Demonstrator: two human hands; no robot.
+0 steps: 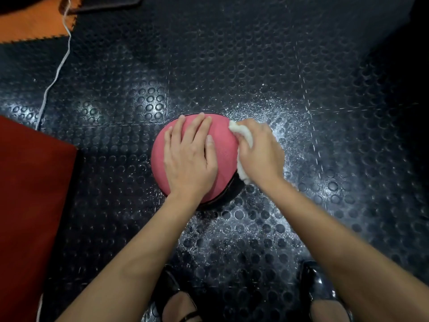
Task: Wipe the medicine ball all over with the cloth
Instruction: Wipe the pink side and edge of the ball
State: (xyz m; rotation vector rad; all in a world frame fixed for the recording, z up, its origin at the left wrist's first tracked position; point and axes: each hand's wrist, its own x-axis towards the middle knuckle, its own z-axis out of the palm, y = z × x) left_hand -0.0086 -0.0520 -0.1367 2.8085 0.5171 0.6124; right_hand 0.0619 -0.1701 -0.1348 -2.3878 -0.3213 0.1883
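A pink medicine ball [222,149] with a black panel on its lower right sits on the dark studded floor in the middle of the view. My left hand [189,156] lies flat on the ball's top, fingers straight and spread, pressing on it. My right hand [261,151] grips a bunched white cloth [243,135] and holds it against the ball's right side. Part of the cloth pokes out above and below that hand; the rest is hidden under the palm.
A dark red mat [30,194] lies at the left, an orange mat [30,22] at the top left, with a white cord [60,63] running down between them. The rubber floor [232,66] surrounds the ball. My two black shoes [325,296] show at the bottom.
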